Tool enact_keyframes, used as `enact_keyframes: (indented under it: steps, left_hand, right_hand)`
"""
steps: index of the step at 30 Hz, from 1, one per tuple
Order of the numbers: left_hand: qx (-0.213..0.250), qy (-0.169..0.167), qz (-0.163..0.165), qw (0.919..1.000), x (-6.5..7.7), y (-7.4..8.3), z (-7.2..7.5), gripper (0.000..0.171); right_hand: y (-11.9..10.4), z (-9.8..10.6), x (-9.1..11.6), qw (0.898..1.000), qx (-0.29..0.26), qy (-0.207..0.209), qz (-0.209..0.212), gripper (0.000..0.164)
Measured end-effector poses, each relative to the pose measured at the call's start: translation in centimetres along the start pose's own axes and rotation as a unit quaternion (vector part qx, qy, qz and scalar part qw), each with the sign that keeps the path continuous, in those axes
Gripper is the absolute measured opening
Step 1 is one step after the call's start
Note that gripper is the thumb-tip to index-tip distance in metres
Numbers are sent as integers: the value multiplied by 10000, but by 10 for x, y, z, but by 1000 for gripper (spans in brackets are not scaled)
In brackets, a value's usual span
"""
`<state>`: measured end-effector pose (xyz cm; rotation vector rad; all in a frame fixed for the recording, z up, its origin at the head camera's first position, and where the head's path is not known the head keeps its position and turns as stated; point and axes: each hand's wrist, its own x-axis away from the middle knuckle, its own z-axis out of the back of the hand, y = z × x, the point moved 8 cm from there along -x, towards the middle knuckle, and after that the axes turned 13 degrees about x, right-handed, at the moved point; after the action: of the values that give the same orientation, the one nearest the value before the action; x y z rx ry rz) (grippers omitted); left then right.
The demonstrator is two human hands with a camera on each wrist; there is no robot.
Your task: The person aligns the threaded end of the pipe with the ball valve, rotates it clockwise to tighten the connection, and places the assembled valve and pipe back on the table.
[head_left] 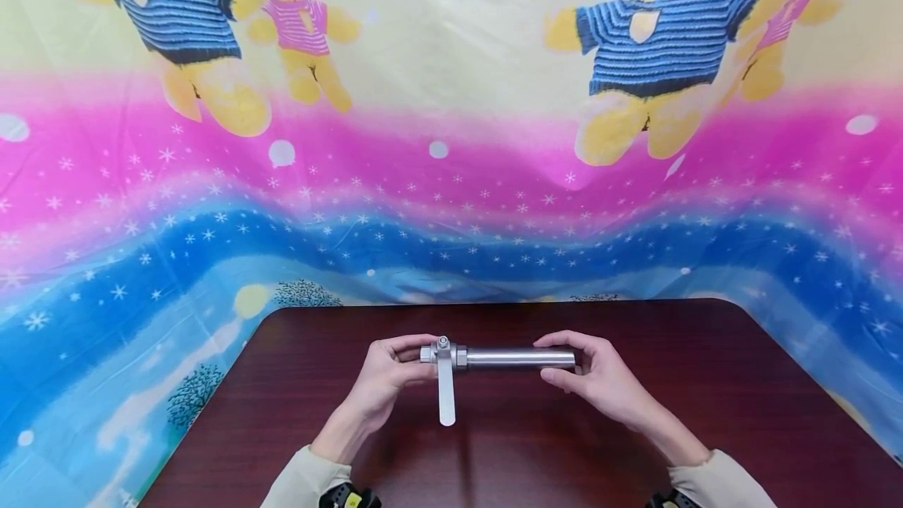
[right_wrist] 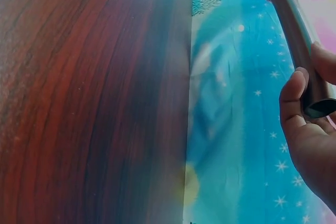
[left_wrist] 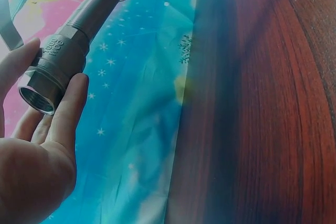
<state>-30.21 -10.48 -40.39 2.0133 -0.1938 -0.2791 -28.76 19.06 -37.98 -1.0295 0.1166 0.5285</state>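
A metal ball valve (head_left: 427,354) with a flat lever handle (head_left: 447,394) is joined at its right end to a straight steel pipe (head_left: 520,358). My left hand (head_left: 384,381) grips the valve body between thumb and fingers. In the left wrist view the valve body (left_wrist: 55,53) bears raised lettering, and its threaded open end faces the palm. My right hand (head_left: 600,379) holds the far end of the pipe with thumb and fingers. The right wrist view shows the hollow pipe end (right_wrist: 320,107) near the palm. Valve and pipe are held roughly level above the table.
A dark reddish wood-grain table (head_left: 317,335) with rounded far corners lies beneath the hands. Behind and beside it hangs a printed cloth (head_left: 451,202) with bears and snowflakes. Dark straps with devices (head_left: 349,496) sit on both wrists, over pale sleeves.
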Motion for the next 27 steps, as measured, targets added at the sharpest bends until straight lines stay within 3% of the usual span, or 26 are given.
enact_keyframes:
  steps: [3, 12, 20, 27]
  left_hand:
    - [-14, 15, -1, 10000, 0, 0, 0, 47]
    - [-13, 6, -2, 10000, 0, 1, 1, 47]
    - [8, 55, -3, 10000, 1, 2, 2, 47]
    - [29, 37, 17, 10000, 1, 2, 3, 47]
  right_hand:
    - [3, 0, 0, 9998, 121, 16, -160, 35]
    - [-2, -1, 0, 9990, -321, 51, 296, 42]
    - [3, -1, -1, 9997, -68, -7, -253, 32]
    - [-5, -4, -1, 9986, -355, 22, 378, 41]
